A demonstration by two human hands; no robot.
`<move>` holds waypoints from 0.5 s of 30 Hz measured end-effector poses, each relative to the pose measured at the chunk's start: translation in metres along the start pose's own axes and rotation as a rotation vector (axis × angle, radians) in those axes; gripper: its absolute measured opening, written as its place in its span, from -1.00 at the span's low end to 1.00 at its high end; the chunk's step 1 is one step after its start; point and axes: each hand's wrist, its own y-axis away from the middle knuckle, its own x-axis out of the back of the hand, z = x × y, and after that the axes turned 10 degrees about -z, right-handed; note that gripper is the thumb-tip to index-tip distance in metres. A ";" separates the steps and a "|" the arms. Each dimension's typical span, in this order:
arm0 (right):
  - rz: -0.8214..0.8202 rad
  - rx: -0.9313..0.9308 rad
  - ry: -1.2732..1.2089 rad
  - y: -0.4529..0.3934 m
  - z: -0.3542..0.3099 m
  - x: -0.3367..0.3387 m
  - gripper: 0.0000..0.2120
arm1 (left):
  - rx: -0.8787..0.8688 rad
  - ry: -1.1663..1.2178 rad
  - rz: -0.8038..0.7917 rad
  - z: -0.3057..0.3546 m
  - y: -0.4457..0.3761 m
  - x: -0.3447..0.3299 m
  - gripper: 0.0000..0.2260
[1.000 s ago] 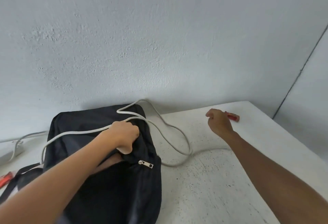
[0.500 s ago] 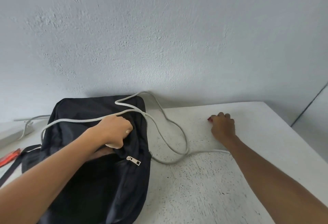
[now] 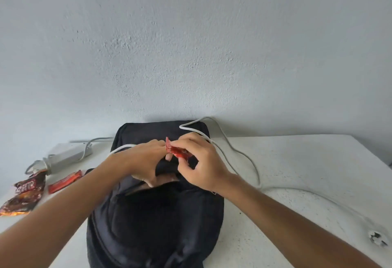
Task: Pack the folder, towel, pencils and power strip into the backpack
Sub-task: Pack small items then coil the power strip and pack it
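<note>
Head cam: both hands meet over the open mouth of the black backpack (image 3: 152, 221), which lies flat on the white worktop (image 3: 297, 161).

Right hand (image 3: 203, 168) pinches a small red packet (image 3: 177, 151) between thumb and fingers. Left hand (image 3: 144, 159) has fingertips curled on the packet's other end, thumb down at the zip opening. Something pinkish shows inside the opening; can't tell what it is.

Step, my read: dropping the red packet into the bag. It isn't on the task list, so it's a side item or a mislabelled one. No folder, towel or pencils are visible outside the bag.

Power strip (image 3: 67, 156) is not packed. It sits on the worktop left of the bag, near the wall. Its white cable (image 3: 237, 153) runs over the top of the bag, under the hands, then loops off across the worktop to the right.

Next move likely needs:
- release the packet into the opening, keeping the mouth held wide
- lift the cable off the bag first, or it fouls the zip
- coil the cable, then feed in the strip

Labels: dark snack wrappers (image 3: 25, 193) at far left carry pale lettering, too blurred to read. Another red packet (image 3: 64, 181) lies beside them; its print is also unreadable.
</note>
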 end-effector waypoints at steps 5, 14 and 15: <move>-0.295 0.209 0.096 0.001 -0.040 -0.031 -0.66 | 0.152 0.090 -0.019 -0.033 0.047 0.009 -0.55; -0.446 -0.167 0.607 -0.040 -0.055 -0.091 -0.75 | -0.065 0.293 0.386 -0.036 0.071 0.049 -0.80; -0.512 -0.197 0.596 -0.051 -0.059 -0.089 -0.82 | -0.082 0.300 0.407 -0.034 0.071 0.051 -0.81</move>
